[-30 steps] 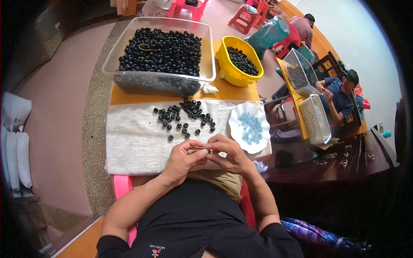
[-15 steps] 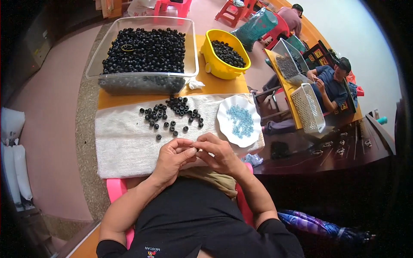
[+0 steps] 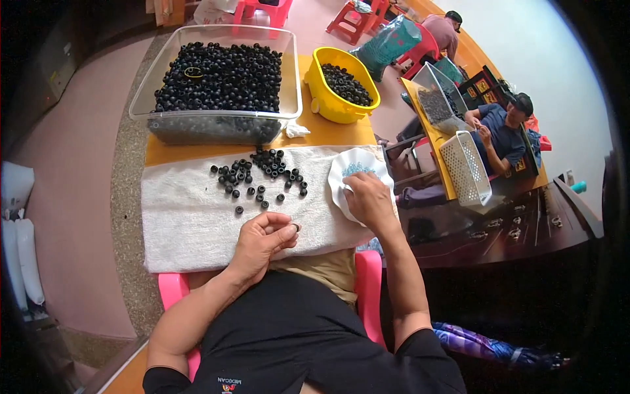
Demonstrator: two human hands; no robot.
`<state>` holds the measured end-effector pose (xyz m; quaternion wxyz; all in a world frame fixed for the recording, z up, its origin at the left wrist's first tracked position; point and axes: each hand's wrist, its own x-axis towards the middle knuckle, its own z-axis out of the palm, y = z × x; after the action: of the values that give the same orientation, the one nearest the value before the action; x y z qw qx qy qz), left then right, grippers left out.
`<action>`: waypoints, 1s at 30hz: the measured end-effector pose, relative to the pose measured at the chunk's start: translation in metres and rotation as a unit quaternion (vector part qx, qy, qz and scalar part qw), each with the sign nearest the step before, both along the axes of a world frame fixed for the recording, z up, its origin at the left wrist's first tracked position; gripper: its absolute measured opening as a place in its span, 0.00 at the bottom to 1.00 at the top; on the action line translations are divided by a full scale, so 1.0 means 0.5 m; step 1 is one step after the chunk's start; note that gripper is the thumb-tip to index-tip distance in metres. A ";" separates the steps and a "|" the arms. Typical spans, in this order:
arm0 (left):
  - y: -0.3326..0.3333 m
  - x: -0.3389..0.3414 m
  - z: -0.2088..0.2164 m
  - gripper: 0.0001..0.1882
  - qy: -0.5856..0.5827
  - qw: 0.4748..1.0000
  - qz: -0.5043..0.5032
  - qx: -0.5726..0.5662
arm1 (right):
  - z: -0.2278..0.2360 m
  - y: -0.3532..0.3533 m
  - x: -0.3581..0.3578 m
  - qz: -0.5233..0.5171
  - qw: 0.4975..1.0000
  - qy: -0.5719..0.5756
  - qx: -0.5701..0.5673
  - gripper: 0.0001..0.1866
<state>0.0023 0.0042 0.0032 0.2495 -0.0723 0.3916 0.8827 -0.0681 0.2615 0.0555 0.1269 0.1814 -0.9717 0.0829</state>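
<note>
My left hand is closed above the front of the white towel, pinching a small black bead between thumb and forefinger. Off to the right, my right hand reaches over a white plate with a wavy rim. Its fingertips are bent together down at the small clear-blue pieces on that plate; whatever is between them is hidden. Loose black beads with holes lie scattered on the towel beyond my left hand.
Behind the towel stand a clear plastic tub full of black beads and a yellow basin with more. A crumpled white tissue lies between them. At another table on the right, a person sits by a white perforated basket.
My right hand has left my left hand and moved right and away from me, onto the plate. The left hand stays in place and keeps its pinch.
</note>
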 end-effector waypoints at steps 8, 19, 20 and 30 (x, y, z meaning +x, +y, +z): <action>-0.001 0.000 0.004 0.11 -0.001 1.000 0.004 0.005 | -0.024 0.014 -0.015 0.019 0.999 -0.024 0.025 0.06; 0.001 0.000 0.001 0.11 0.001 1.000 0.006 0.007 | -0.019 0.023 -0.031 0.002 0.998 -0.061 0.033 0.07; 0.001 0.000 0.001 0.11 0.001 1.000 0.005 0.003 | -0.019 0.022 -0.032 0.001 0.997 -0.071 0.038 0.08; -0.001 0.002 0.004 0.11 -0.003 1.000 0.002 0.001 | -0.004 0.009 -0.014 0.034 0.997 -0.064 0.038 0.13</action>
<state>0.0031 0.0034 0.0050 0.2490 -0.0749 0.3897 0.8835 -0.0750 0.2659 0.0536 0.0547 0.2136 -0.9734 0.0616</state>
